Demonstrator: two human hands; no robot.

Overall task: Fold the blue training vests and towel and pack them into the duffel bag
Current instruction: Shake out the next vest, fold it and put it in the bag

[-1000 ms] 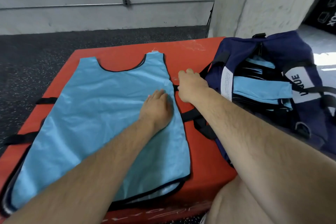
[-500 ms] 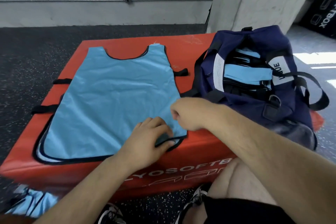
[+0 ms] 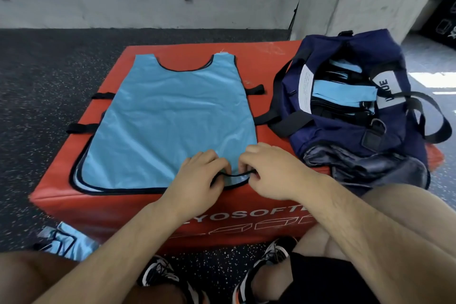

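Your left hand (image 3: 199,180) and right hand (image 3: 271,173) meet at the near right corner of the blue vest (image 3: 167,118). The vest lies spread flat on the red padded box (image 3: 172,207), neck opening away from you.

Right grip: fingers curled, pinching the vest's black-trimmed hem, which stands slightly off the box at that corner.

Left grip: fingers curled onto the same hem, just beside the right hand and holding the fabric. Its fingertips are partly hidden.

The duffel bag (image 3: 345,131) sits open at the right end of the box, near the vest but apart from it. Folded blue pieces (image 3: 340,91) show inside it.

A second vest (image 3: 66,242) lies crumpled on the speckled floor (image 3: 37,106) by the box's near left corner. Your shoes (image 3: 160,276) rest on the floor in front of the box.
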